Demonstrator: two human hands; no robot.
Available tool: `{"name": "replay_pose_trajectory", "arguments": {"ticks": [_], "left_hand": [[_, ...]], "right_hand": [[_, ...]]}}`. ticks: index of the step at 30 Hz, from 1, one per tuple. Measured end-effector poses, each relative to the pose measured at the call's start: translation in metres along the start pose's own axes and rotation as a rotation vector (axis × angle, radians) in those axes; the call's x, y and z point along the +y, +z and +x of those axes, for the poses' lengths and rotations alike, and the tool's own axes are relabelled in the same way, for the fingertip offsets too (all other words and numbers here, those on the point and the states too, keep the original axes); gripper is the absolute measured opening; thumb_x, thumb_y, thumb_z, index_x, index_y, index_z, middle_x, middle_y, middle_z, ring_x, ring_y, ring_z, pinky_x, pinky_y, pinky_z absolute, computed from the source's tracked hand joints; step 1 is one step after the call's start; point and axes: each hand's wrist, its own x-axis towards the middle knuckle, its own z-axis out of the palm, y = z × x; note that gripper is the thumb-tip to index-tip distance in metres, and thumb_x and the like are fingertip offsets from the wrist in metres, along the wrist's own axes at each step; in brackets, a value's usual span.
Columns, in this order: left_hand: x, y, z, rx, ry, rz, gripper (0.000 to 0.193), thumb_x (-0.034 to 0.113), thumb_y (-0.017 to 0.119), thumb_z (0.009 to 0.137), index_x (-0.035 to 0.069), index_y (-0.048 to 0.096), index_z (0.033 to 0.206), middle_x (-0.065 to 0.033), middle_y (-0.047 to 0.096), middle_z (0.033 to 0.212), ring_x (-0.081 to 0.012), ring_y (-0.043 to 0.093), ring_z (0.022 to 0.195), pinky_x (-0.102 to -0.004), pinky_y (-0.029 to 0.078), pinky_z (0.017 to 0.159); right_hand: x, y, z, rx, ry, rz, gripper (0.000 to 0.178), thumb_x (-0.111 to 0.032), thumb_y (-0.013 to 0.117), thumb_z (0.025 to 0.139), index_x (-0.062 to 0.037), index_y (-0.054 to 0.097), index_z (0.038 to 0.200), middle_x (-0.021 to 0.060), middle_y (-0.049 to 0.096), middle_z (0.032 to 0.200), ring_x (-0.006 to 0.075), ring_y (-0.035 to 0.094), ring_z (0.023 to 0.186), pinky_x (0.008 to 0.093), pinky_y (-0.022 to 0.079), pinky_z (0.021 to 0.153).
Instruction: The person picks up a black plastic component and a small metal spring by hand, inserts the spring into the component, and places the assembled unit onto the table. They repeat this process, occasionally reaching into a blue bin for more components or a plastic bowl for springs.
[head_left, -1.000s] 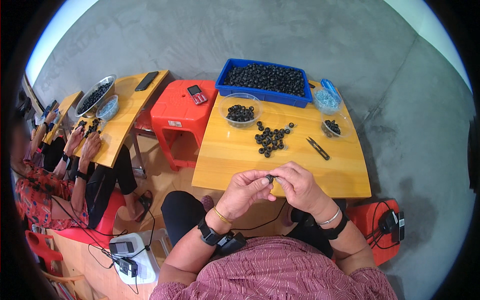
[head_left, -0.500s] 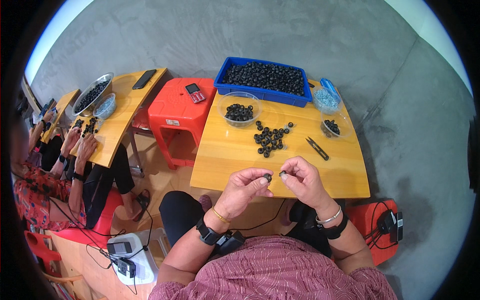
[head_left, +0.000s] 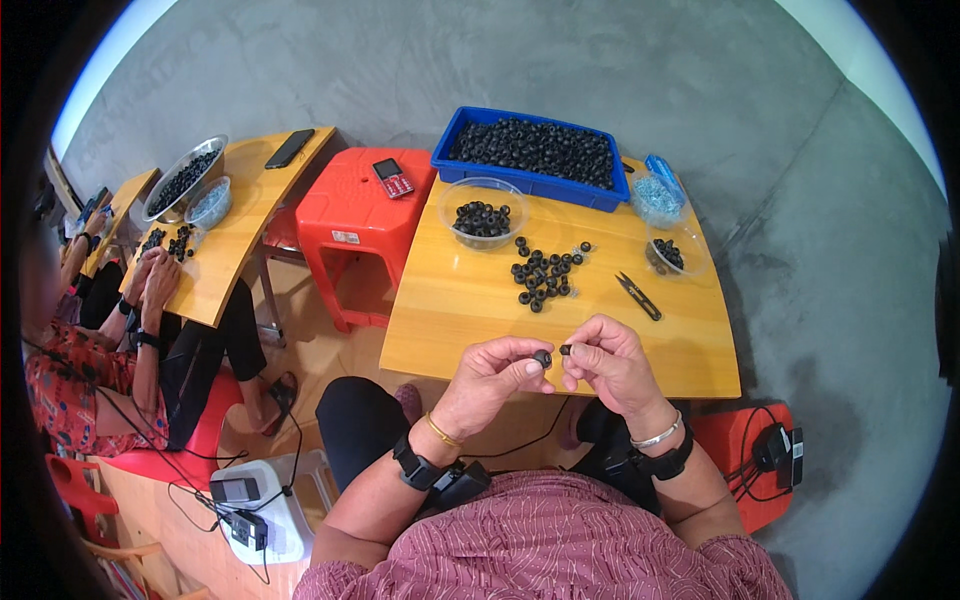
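Note:
Over the near edge of the wooden table (head_left: 450, 330), my left hand (head_left: 490, 382) pinches a small round black part (head_left: 542, 358) with a lighter centre between thumb and fingers. Close to its right, my right hand (head_left: 612, 368) grips a smaller dark piece (head_left: 566, 350) at the fingertips; its exact kind is too small to tell. The two pieces are apart. Just beyond the hands lies a loose group of similar black parts (head_left: 537, 277) with a hollow middle. Right of that group rest thread snips (head_left: 638, 297) with black handles.
At the back, a blue tray (head_left: 530, 188) holds many black parts. Clear bowls (head_left: 482, 243) (head_left: 690, 268) hold more; a tub of light blue pieces (head_left: 657, 200) stands at right. A red stool (head_left: 365, 215) carries a phone (head_left: 393, 179). Another person's hands (head_left: 155, 278) work at the left table.
The view has shifted slightly. My hands stay close together, and the dark piece in my right fingertips shows more. The other person's hands have come together.

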Motion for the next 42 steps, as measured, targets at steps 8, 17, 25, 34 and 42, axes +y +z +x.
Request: {"name": "replay_pose_trajectory", "arguments": {"ticks": [8,17,25,34,42], "left_hand": [[-0.0035,0.0005,0.0012,0.036,0.133,0.177,0.019,0.004,0.054,0.082,0.0,0.056,0.1,-0.0073,0.059,0.089,-0.0162,0.059,0.075,-0.0263,0.049,0.069],[-0.0004,0.0035,0.0005,0.038,0.172,0.264,0.019,0.001,0.054,0.081,-0.002,0.056,0.099,-0.0073,0.058,0.087,-0.0147,0.059,0.073,-0.024,0.048,0.068],[-0.0026,0.0013,0.0013,0.03,0.189,0.321,0.018,0.001,0.053,0.081,-0.003,0.056,0.099,-0.0078,0.057,0.087,-0.0148,0.059,0.074,-0.0239,0.048,0.068],[-0.0006,0.0021,0.0007,0.033,0.15,0.302,0.02,0.003,0.053,0.081,-0.002,0.056,0.1,-0.0072,0.057,0.087,-0.0156,0.06,0.072,-0.0238,0.049,0.066],[-0.0002,0.0051,0.0003,0.021,0.134,0.267,0.02,0.003,0.053,0.082,-0.002,0.056,0.1,-0.0066,0.058,0.086,-0.0152,0.06,0.071,-0.0234,0.049,0.066]], "right_hand": [[0.0064,0.0008,0.0007,0.008,-0.032,-0.09,0.003,-0.002,0.054,0.08,-0.0008,0.052,0.081,0.0062,0.055,0.069,0.0115,0.052,0.06,0.0288,0.05,0.054],[0.0095,-0.0037,0.002,-0.026,-0.049,-0.162,0.003,-0.001,0.055,0.08,-0.0002,0.052,0.081,0.0081,0.057,0.074,0.0125,0.056,0.063,0.0276,0.051,0.057],[0.008,-0.0007,0.001,-0.047,-0.065,-0.295,0.004,0.0,0.055,0.079,0.0006,0.051,0.081,0.0093,0.057,0.075,0.0155,0.059,0.063,0.0267,0.051,0.058],[0.0073,-0.0046,-0.0011,-0.024,-0.085,-0.278,0.005,0.001,0.055,0.079,0.0,0.051,0.082,0.0098,0.057,0.079,0.0156,0.059,0.064,0.0252,0.049,0.058],[0.0051,-0.0042,-0.003,-0.07,-0.126,-0.432,0.006,0.002,0.055,0.079,-0.0003,0.051,0.082,0.0089,0.055,0.081,0.0144,0.058,0.068,0.0245,0.048,0.062]]}}
